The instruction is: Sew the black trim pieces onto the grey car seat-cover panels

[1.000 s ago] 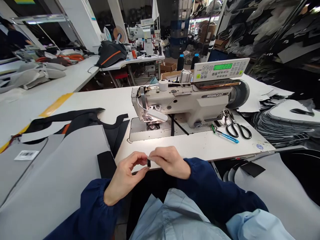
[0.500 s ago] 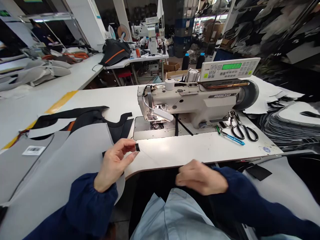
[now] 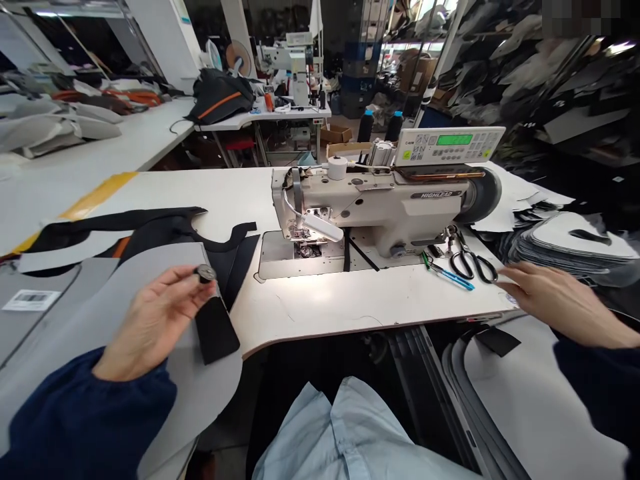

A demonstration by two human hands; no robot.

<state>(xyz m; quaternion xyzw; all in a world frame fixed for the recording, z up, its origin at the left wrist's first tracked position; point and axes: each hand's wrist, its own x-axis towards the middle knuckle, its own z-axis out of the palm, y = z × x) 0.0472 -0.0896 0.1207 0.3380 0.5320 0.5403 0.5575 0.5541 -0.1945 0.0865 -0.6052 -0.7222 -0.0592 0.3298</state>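
Between the thumb and fingers of my left hand (image 3: 163,313) is a small round bobbin (image 3: 205,273) with dark thread, its metallic face turned up. It is held above a grey fabric panel (image 3: 125,293), which has a black rectangular patch (image 3: 216,331) near its edge. My right hand (image 3: 555,300) reaches over the table's right end, its fingers stretched out beside the handles of black scissors (image 3: 473,261). Whether the fingertips touch the handles I cannot tell. A blue pen-like tool (image 3: 453,277) lies left of the scissors.
A sewing machine (image 3: 380,207) with a control panel (image 3: 450,145) stands mid-table. Black strips (image 3: 363,253) lie under its arm. Stacked cut panels (image 3: 565,243) are at the right, and more grey panels (image 3: 530,393) hang below the table's right edge.
My left hand has moved left and down-turned the bobbin's face into view, now over the grey panel. My right hand has gone from near my lap out right to the scissors.
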